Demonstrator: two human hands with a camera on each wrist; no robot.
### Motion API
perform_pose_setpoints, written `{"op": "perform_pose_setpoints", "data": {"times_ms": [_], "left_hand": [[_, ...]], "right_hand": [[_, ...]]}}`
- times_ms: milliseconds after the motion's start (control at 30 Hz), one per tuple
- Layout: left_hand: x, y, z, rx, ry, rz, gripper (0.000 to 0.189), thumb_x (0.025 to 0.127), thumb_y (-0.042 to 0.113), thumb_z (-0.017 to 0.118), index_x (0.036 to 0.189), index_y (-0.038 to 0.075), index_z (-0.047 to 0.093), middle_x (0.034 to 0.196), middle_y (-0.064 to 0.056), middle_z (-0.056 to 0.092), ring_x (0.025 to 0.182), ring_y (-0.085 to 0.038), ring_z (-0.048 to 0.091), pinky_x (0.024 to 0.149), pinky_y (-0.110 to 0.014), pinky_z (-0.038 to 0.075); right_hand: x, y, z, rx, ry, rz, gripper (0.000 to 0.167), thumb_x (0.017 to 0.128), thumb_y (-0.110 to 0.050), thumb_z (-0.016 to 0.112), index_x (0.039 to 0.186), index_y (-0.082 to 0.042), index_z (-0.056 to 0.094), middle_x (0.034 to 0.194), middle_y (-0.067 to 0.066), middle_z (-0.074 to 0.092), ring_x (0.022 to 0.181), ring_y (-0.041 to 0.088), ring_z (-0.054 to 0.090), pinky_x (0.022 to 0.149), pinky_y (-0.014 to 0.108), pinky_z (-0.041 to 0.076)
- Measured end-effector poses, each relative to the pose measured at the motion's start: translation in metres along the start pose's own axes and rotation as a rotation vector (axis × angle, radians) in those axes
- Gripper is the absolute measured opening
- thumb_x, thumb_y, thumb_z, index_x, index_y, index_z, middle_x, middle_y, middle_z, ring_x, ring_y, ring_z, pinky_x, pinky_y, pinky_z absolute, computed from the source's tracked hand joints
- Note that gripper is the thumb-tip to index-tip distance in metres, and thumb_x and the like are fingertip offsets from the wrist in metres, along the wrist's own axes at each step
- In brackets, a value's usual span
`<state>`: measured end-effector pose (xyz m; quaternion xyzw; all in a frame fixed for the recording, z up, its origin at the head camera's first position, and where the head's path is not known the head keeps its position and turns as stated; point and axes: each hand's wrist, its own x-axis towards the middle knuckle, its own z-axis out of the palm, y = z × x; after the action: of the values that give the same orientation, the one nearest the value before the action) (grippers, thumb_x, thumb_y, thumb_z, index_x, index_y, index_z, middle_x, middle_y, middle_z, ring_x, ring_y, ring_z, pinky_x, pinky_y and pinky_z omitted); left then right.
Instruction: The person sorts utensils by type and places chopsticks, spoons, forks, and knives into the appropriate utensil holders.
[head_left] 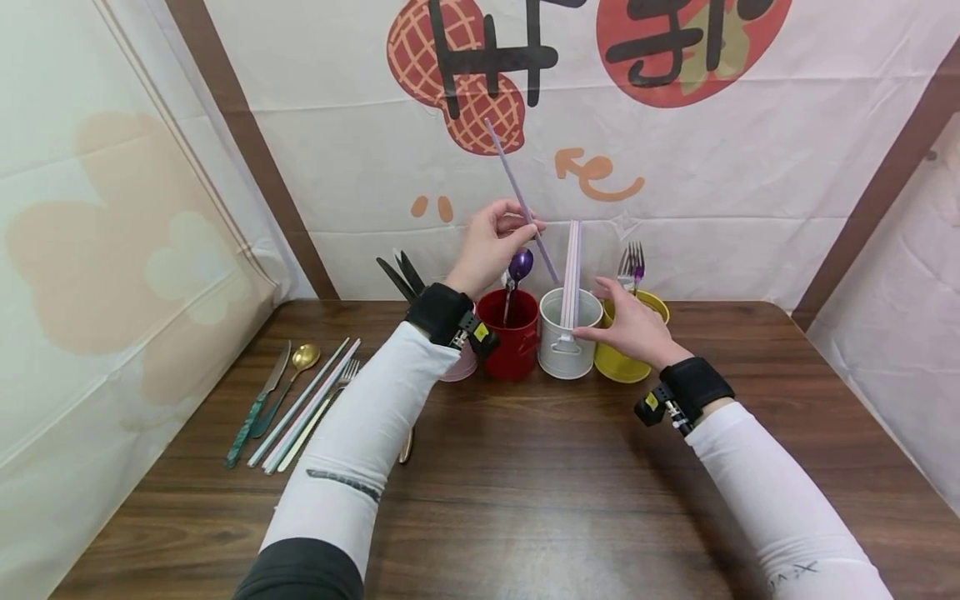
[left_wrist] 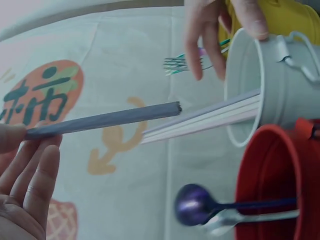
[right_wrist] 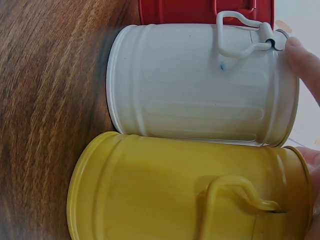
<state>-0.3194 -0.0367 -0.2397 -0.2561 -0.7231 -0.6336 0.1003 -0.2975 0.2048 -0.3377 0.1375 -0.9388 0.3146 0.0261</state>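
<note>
A purple chopstick [left_wrist: 107, 120] slants above the white bucket [head_left: 552, 335], tip short of its opening, pinched by the left hand [head_left: 491, 246]. Loosely spread, the right hand [head_left: 636, 329] has its thumb at that bucket's rim and covers part of the yellow bucket [head_left: 621, 367]. Opposite stands a red bucket [head_left: 510, 358] with spoons [head_left: 521, 264]. The left sleeve [head_left: 352, 450] partly hides cutlery [head_left: 305, 357] on the table [head_left: 555, 500].

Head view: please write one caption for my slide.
Purple chopstick held aslant above a white bucket of chopsticks.

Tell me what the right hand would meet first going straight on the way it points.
The right hand would likely meet the white cup first; its thumb appears to touch the rim.
</note>
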Motion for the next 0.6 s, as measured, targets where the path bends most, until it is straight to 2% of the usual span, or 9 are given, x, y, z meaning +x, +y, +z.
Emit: {"op": "perform_pose_setpoints", "data": {"times_ms": [100,233,333,433,600], "left_hand": [[0.001,-0.009,0.008,0.020,0.027,-0.034,0.013,0.092,0.000,0.064,0.104,-0.004,0.061,0.100,-0.017,0.068,0.088,-0.022,0.068,0.075,-0.031,0.055],[0.001,-0.026,0.017,0.116,0.007,-0.059,0.012,0.091,-0.003,0.065,0.102,-0.005,0.062,0.093,-0.016,0.065,0.079,-0.027,0.066,0.067,-0.026,0.054],[-0.001,-0.037,0.021,0.247,-0.045,-0.074,0.012,0.090,-0.002,0.066,0.101,-0.005,0.063,0.093,-0.016,0.066,0.080,-0.027,0.064,0.068,-0.027,0.054],[-0.003,-0.046,0.024,0.394,-0.115,-0.105,0.013,0.090,0.003,0.067,0.101,-0.003,0.065,0.094,-0.014,0.067,0.084,-0.022,0.063,0.074,-0.027,0.052],[-0.007,-0.049,0.028,0.590,-0.216,-0.158,0.011,0.088,0.011,0.069,0.095,0.003,0.069,0.090,-0.007,0.072,0.084,-0.016,0.066,0.076,-0.026,0.048]], "right_hand": [[0.001,0.000,-0.001,-0.002,0.001,-0.004,0.107,0.075,-0.065,0.072,0.153,-0.012,0.021,0.147,0.015,0.043,0.132,0.039,0.040,0.098,0.064,0.036],[0.002,0.000,0.000,-0.015,0.003,-0.011,0.107,0.075,-0.065,0.071,0.153,-0.012,0.021,0.147,0.015,0.044,0.132,0.039,0.041,0.098,0.063,0.037],[0.002,0.000,0.000,-0.018,0.009,-0.017,0.107,0.075,-0.065,0.072,0.153,-0.011,0.021,0.146,0.015,0.044,0.131,0.039,0.042,0.098,0.062,0.038],[0.002,0.001,0.000,-0.020,0.013,-0.025,0.107,0.075,-0.064,0.072,0.153,-0.010,0.022,0.146,0.015,0.045,0.131,0.038,0.043,0.098,0.060,0.038],[0.002,0.002,0.000,-0.020,0.015,-0.027,0.107,0.075,-0.064,0.072,0.152,-0.010,0.022,0.145,0.015,0.045,0.130,0.038,0.043,0.097,0.059,0.039]]}}
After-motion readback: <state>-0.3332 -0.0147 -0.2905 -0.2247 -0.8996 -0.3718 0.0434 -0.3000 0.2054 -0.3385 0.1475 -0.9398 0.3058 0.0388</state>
